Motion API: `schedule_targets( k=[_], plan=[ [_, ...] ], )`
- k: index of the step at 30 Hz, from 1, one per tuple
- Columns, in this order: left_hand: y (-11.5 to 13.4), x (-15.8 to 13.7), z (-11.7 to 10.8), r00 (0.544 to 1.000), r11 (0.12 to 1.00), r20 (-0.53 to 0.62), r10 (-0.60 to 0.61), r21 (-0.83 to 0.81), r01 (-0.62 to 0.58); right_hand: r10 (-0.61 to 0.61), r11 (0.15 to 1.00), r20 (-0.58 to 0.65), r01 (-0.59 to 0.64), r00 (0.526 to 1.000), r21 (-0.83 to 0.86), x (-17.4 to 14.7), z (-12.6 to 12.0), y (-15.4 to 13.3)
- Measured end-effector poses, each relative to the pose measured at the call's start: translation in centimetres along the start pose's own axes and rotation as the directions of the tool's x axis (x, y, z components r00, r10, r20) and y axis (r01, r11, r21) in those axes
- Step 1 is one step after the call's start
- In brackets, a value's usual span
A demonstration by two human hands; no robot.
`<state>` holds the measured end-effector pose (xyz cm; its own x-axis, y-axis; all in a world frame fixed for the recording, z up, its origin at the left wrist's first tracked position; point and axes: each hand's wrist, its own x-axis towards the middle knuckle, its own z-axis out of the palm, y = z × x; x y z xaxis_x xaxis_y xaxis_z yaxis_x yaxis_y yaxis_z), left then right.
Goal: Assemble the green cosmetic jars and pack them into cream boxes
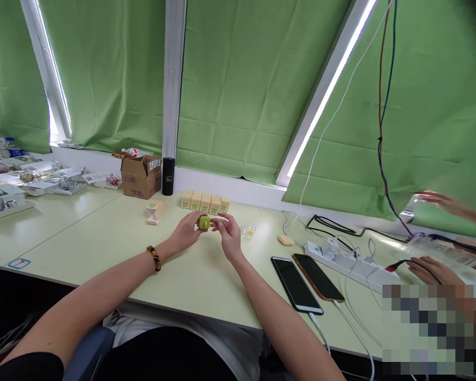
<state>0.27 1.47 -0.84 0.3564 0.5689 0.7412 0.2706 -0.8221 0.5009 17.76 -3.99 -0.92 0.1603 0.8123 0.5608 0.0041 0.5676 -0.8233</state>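
My left hand (187, 232) is closed around a small olive-green block (203, 223) with rounded corners and a raised middle; its exact kind is unclear. Close at its right side is my right hand (230, 235), thumb and fingers drawn together; anything between them is too small to make out. A small cream carton (154, 213) with an opened end stands to the left of my hands. Behind them is a row of several cream boxes (204, 203) with green labels. A clear plastic piece (248, 230) with a yellow spot lies right of my right hand.
Two phones (297, 286) with cables lie right, beside a white power strip (345, 264) and a cream lump (286, 241). A cardboard box (140, 177) and black tumbler (168, 177) stand behind. Packaged items (65, 184) fill the far left. Another person's hands (436, 270) are at right.
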Motion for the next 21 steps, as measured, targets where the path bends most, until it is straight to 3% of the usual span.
schedule_targets(
  k=[2, 4, 8, 11, 13, 16, 21],
  plan=[
    [-0.4, 0.3, 0.1, 0.987, 0.979, -0.017, -0.158, -0.134, 0.154, -0.006, 0.986, -0.088, -0.009, 0.996, -0.168, 0.4, -0.6, 0.3],
    [-0.9, 0.6, 0.2, 0.959, 0.914, -0.002, -0.283, -0.302, 0.269, -0.037, 0.915, -0.2, -0.047, 0.979, -0.401, 1.1, -1.8, 0.5],
    [-1.3, 1.2, 0.0, 0.909, 0.759, 0.068, -0.412, -0.526, 0.384, -0.108, 0.643, -0.354, -0.206, 0.929, -0.738, 2.3, -5.5, 1.2],
    [-1.1, 1.4, -0.4, 0.89, 0.674, 0.133, -0.436, -0.607, 0.421, -0.107, 0.407, -0.461, -0.384, 0.881, -0.829, 2.8, -7.8, 1.9],
    [-0.9, 1.5, -0.7, 0.888, 0.598, 0.188, -0.42, -0.678, 0.427, -0.046, 0.337, -0.534, -0.49, 0.844, -0.804, 2.9, -8.8, 2.6],
    [-0.9, 1.4, -1.0, 0.896, 0.487, 0.25, -0.368, -0.768, 0.415, 0.089, 0.33, -0.559, -0.554, 0.824, -0.764, 2.8, -9.6, 3.4],
    [-1.3, 1.2, -1.1, 0.901, 0.425, 0.259, -0.349, -0.813, 0.398, 0.138, 0.435, -0.465, -0.475, 0.875, -0.765, 2.8, -9.5, 4.1]
  ],
)
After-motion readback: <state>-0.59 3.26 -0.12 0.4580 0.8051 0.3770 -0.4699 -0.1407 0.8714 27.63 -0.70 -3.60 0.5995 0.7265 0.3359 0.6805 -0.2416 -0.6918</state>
